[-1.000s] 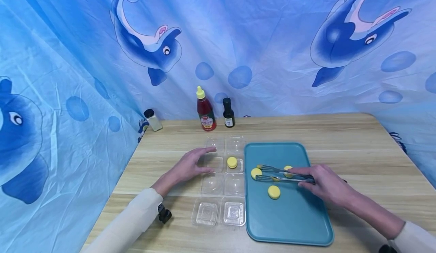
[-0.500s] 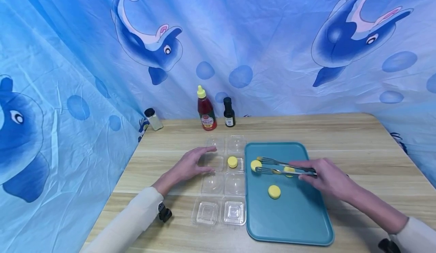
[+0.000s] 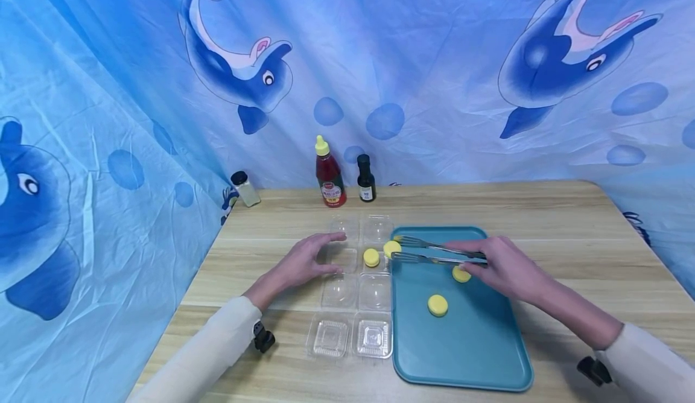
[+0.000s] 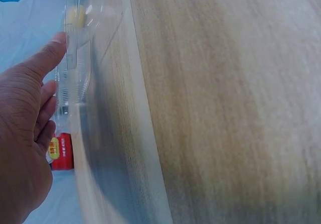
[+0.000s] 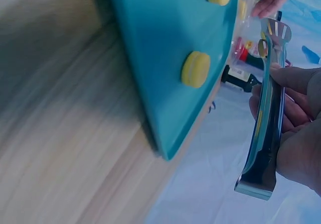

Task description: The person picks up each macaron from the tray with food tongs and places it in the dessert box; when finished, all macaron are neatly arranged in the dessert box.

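Note:
My right hand [image 3: 510,270] holds a pair of metal tongs [image 5: 271,108]. Between the tong tips is a yellow macaron [image 3: 392,248], over the left rim of a teal tray [image 3: 461,355]. Two more macarons lie on the tray, one macaron [image 3: 437,305] nearer the front and another macaron [image 3: 461,274] below the tongs. Left of the tray stands a clear plastic container [image 3: 373,291] with several square compartments; one macaron [image 3: 371,257] sits in its right column. My left hand [image 3: 304,261] rests at the container's left edge, thumb and forefinger spread apart, thumb tip right at the plastic in the left wrist view.
At the back of the wooden table [image 3: 570,234] stand a red sauce bottle [image 3: 330,180] with a yellow cap and a small dark bottle [image 3: 366,180]. A black-capped shaker [image 3: 247,190] is at the back left corner. A blue dolphin-print curtain [image 3: 434,89] hangs behind.
My right hand has moved left and away from me, the tongs carrying the macaron from the tray's left part to its rim beside the container. The left hand stays put.

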`<state>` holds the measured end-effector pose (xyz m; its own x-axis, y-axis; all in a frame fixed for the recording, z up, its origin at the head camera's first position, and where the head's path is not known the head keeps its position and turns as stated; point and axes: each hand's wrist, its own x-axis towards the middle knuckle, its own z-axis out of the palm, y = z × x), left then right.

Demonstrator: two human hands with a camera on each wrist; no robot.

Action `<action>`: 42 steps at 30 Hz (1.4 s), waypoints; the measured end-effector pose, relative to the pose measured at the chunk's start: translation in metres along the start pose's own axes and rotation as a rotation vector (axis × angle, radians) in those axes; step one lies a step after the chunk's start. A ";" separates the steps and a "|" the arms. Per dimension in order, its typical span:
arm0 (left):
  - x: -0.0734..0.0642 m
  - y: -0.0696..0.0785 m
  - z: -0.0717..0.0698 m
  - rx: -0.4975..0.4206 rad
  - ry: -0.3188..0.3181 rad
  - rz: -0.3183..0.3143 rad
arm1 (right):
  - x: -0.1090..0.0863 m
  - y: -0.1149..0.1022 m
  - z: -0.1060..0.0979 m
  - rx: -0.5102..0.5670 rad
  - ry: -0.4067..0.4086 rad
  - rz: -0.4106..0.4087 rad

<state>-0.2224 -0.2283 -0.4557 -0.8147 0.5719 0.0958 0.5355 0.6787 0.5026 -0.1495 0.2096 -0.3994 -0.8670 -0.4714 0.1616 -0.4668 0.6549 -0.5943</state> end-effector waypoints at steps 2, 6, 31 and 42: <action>0.000 0.000 0.000 0.001 0.002 -0.002 | 0.006 -0.003 0.003 0.012 -0.006 -0.006; 0.001 0.001 -0.001 -0.004 0.006 0.001 | 0.018 -0.008 0.010 0.035 -0.019 -0.030; 0.000 0.001 -0.002 0.018 0.004 -0.022 | 0.087 -0.032 0.057 0.083 -0.093 -0.100; 0.002 0.001 -0.001 0.021 0.002 -0.026 | 0.094 -0.038 0.059 0.030 -0.109 -0.115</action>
<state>-0.2235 -0.2272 -0.4544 -0.8289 0.5530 0.0844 0.5185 0.7029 0.4869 -0.2029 0.1055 -0.4077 -0.7832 -0.6049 0.1441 -0.5550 0.5754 -0.6008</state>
